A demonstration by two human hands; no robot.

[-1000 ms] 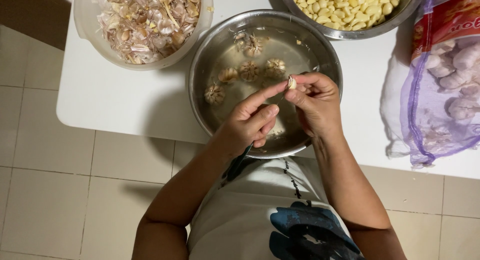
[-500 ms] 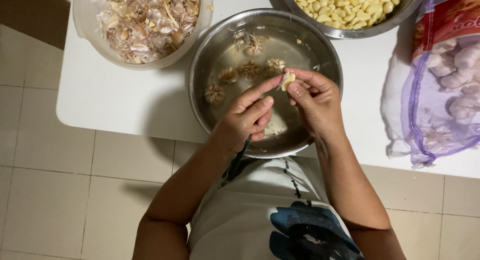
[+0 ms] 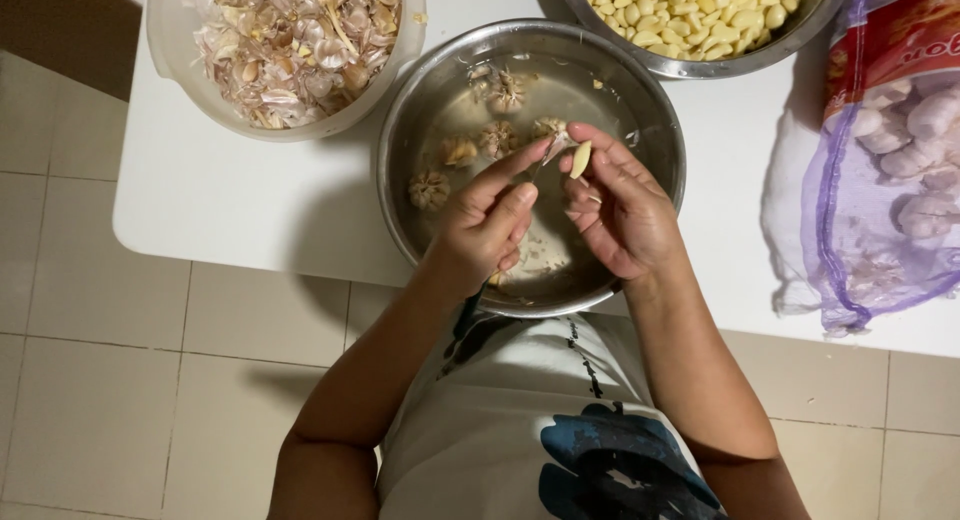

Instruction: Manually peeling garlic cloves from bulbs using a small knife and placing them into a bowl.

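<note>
My right hand pinches a pale peeled garlic clove between thumb and fingertips over a steel bowl. My left hand is beside it, its thumb and forefinger closed on a thin strip of papery skin still at the clove's tip. The bowl holds water and several unpeeled garlic pieces near its far side.
A translucent tub full of garlic skins stands at the back left. A steel bowl of peeled cloves sits at the back right. A purple mesh bag of garlic bulbs lies on the right of the white table. Tiled floor lies below.
The hands have drawn slightly apart. The skin has come away from the clove, which now shows bare in my right fingers.
</note>
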